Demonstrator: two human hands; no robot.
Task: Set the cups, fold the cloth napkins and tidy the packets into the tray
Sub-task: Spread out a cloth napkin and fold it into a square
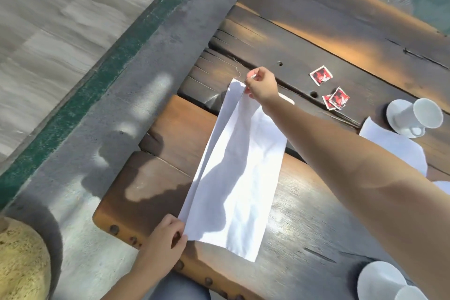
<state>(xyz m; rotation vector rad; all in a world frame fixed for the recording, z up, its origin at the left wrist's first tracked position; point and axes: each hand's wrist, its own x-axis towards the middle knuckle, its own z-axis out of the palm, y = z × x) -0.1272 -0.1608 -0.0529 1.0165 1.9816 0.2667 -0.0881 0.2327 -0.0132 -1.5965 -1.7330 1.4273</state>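
Observation:
A white cloth napkin [239, 173] lies stretched lengthwise on the dark wooden table [316, 39], folded along its left side. My left hand [168, 238] pinches its near left corner at the table's edge. My right hand [261, 84] pinches the far corner, arm reaching across. Red packets lie beyond: one [321, 75] alone, a small pile [336, 102] beside it. A white cup [422, 114] lies tipped on its saucer [395, 117] at the right. Another cup [411, 293] on a saucer [378, 280] sits at the bottom right.
A second white napkin [394, 146] lies right of my forearm, below the tipped cup. Left of the table runs a grey paved floor [73, 19] with a green strip. A yellowish rough stone [22, 260] sits at the bottom left. No tray is visible.

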